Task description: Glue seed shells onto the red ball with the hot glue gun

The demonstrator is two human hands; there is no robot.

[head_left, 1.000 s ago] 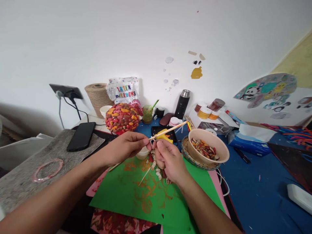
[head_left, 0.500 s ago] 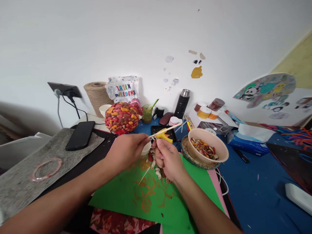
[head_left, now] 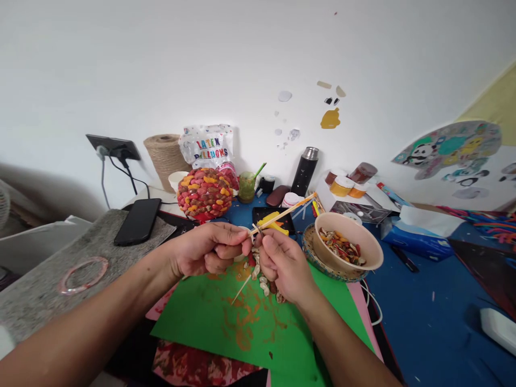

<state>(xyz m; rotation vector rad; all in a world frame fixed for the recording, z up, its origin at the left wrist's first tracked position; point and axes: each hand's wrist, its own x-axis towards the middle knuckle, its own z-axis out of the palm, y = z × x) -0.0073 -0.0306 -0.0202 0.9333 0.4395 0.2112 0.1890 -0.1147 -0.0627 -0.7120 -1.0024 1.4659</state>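
My left hand (head_left: 212,248) is closed in a pinch on the near end of a pale wooden stick (head_left: 278,218), which slants up to the right and has an orange far end. My right hand (head_left: 284,263) is closed on a small, thin metal piece (head_left: 260,232), mostly hidden by the fingers, that crosses the stick close to the left fingertips. Beneath the hands, several peanut shells (head_left: 264,287) and a thin skewer (head_left: 241,290) lie on a green sheet (head_left: 201,314) smeared with orange-brown paint.
Behind the hands stand a ball covered in painted shells (head_left: 205,194), a yellow tool (head_left: 274,223) on a black tray and a black flask (head_left: 305,172). On the right, a pink bowl (head_left: 373,252) of painted shells rests in a woven basket (head_left: 308,250). A phone (head_left: 137,221) lies left.
My left hand has turned and lowered slightly, and its fingers have curled in. More of the stick, with its orange end, now shows beyond my right hand. The view has shifted a little.
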